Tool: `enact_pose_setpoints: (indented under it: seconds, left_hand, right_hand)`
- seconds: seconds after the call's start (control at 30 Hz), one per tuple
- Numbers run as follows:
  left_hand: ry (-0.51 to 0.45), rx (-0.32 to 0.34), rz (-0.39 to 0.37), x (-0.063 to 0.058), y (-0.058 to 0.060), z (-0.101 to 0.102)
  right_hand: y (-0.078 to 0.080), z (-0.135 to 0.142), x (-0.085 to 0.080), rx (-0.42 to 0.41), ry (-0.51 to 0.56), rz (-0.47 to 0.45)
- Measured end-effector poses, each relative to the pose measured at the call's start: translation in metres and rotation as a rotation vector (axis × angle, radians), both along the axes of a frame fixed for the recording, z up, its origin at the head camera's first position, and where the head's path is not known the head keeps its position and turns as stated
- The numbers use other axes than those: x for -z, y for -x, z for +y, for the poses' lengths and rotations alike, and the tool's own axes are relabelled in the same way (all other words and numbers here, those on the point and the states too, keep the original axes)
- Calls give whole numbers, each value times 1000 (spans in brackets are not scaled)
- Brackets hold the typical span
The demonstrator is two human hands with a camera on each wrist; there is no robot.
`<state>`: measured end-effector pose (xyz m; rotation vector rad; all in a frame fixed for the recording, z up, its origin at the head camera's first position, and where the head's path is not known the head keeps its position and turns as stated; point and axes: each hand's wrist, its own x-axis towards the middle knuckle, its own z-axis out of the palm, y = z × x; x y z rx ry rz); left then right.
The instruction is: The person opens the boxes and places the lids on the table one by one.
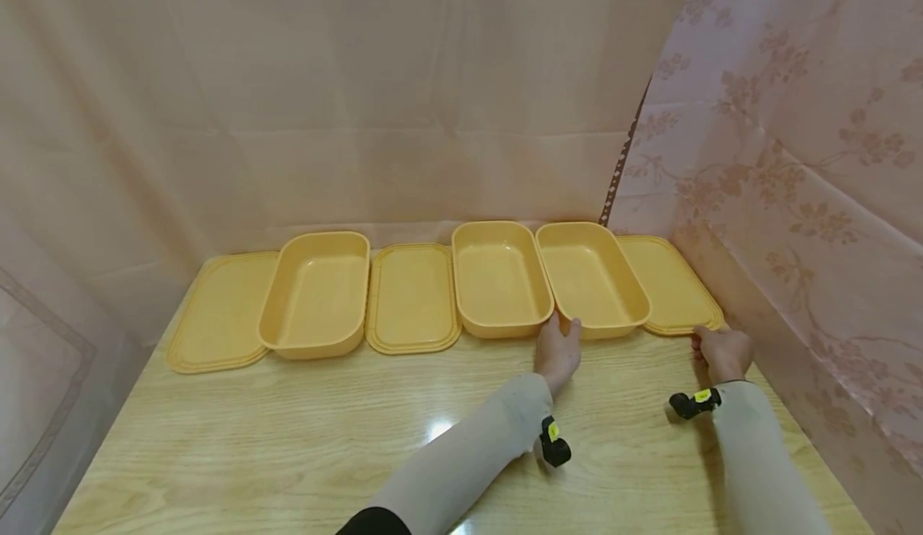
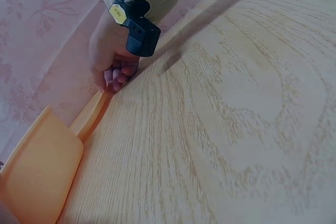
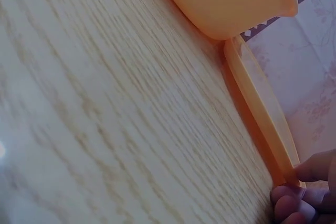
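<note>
My left hand [image 1: 558, 352] grips the near left corner of the rightmost yellow food container [image 1: 594, 279], its thumb on the front wall and fingers in the gap beside the neighbouring container [image 1: 501, 279]. At the far right, my right hand [image 1: 724, 352] pinches the near right corner of a flat yellow lid [image 1: 671, 283]. In the right wrist view, thumb and fingers [image 3: 315, 166] close on that lid's edge [image 3: 260, 111]. The lid lies on the table, its left side hidden by the container. The left wrist view shows the right hand [image 2: 110, 51] at the lid.
Left along the same row stand another lid [image 1: 413, 299], a third container [image 1: 317, 295] and a further lid [image 1: 223, 311] partly under it. A cream curtain [image 1: 397, 102] hangs behind the wooden table [image 1: 288, 455]; a pink floral cloth [image 1: 815, 199] borders its right side.
</note>
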<state>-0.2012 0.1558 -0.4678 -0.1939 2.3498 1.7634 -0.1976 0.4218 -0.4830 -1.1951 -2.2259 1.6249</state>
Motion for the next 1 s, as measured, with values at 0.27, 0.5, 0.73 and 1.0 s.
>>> enact_pose_setpoints:
  seconds: [0.27, 0.5, 0.73, 1.0]
  left_hand:
    - [9, -2, -19, -1, 0, -2]
    - [12, -5, -11, 0, 0, -2]
    - [-2, -12, -15, 0, 0, -1]
    - [-23, -27, -18, 2, 0, -1]
  right_hand:
    - [0, -2, -2, -10, -17, -1]
    - [0, -2, -2, -6, 3, 7]
    - [-1, -6, -2, -30, 1, 28]
    - [-4, -8, -2, -60, -22, 11]
